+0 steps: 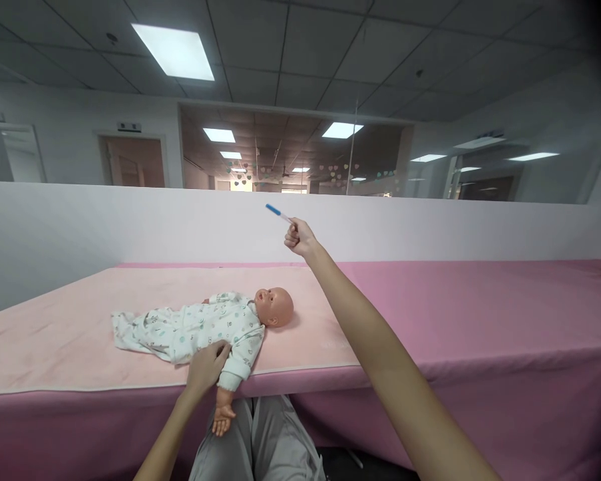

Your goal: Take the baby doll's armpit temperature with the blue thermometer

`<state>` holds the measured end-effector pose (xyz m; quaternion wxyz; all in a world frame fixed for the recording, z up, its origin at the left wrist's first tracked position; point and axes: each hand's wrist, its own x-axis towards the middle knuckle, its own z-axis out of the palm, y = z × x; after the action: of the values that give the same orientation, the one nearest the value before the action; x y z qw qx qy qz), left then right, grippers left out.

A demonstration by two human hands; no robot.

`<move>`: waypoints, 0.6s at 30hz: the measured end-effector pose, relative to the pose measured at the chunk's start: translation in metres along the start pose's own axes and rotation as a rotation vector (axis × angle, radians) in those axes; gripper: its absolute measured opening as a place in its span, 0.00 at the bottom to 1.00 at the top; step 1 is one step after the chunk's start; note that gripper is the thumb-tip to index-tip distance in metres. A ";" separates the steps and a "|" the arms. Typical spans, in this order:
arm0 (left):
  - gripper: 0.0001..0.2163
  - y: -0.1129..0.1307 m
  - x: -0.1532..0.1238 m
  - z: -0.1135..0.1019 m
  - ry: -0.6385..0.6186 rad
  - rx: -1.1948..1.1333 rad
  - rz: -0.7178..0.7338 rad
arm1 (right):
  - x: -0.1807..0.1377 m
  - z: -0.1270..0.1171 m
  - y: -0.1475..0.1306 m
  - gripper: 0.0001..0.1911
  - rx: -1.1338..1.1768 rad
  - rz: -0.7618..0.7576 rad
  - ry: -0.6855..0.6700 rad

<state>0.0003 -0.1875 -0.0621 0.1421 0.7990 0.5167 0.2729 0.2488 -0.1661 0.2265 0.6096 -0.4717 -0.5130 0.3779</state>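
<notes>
- The right hand (299,237) is closing as a fist around 1 end of a thin white stick (279,213) with a blue tip; the arm is reaching out well above and beyond the doll (205,327).
- The stick is projecting up and to the left out of the fist, with the blue tip pointing away from the doll's head (275,307). Only the lower end is sitting inside the fingers (293,235); most of the length is standing free.
- The left hand (208,366) is lying with loose, spread fingers on the doll's torso, just beside the near sleeve (236,371). It is gripping nothing.
- The doll is lying on its back on a pale pink mat (55,334) over the pink table cover (481,314), with 1 bare hand hanging over the near edge.
- Judged procedure for the step in hand:
  - Be pinching the stick firmly, since so little of it is sitting in the grip and it could slip out.
  - Be holding the stick clear of the doll's head, as it is now.
  - Be pressing the left palm lightly and evenly, so the doll is not rolling toward the near edge.
</notes>
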 end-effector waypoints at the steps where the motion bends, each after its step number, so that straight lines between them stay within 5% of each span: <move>1: 0.17 0.000 0.000 0.000 0.001 0.000 -0.004 | -0.001 -0.003 0.000 0.19 -0.001 0.001 0.017; 9: 0.16 -0.001 -0.001 0.001 0.005 -0.004 0.001 | -0.017 0.013 0.027 0.16 -0.111 0.044 0.081; 15: 0.17 -0.004 0.001 0.003 0.011 0.011 0.015 | -0.016 0.016 -0.021 0.19 -0.024 0.001 -0.038; 18: 0.17 -0.003 -0.001 0.002 0.011 0.013 0.001 | -0.019 0.004 -0.037 0.22 0.011 -0.153 -0.068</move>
<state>-0.0014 -0.1869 -0.0651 0.1339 0.7986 0.5189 0.2740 0.2409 -0.1934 0.2569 0.6214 -0.4147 -0.5658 0.3490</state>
